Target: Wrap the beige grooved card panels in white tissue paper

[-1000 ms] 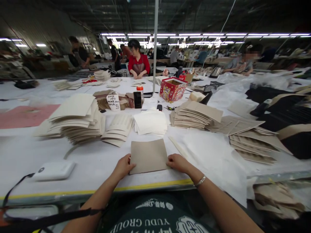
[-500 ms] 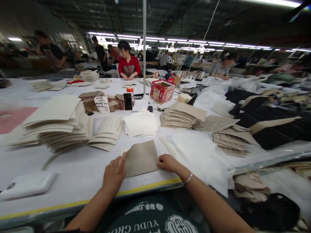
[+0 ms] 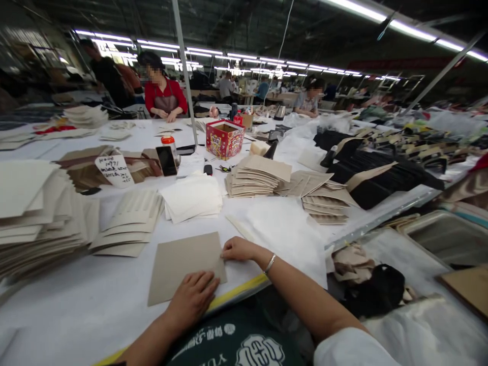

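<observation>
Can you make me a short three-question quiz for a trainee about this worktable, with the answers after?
1. True or false: the left hand presses flat on the tan sheet.
2. What does the right hand touch? A) the red box B) the tan sheet's right edge C) the phone
3. Which pile lies straight beyond the tan sheet?

Key
1. True.
2. B.
3. The stack of white sheets.
</observation>
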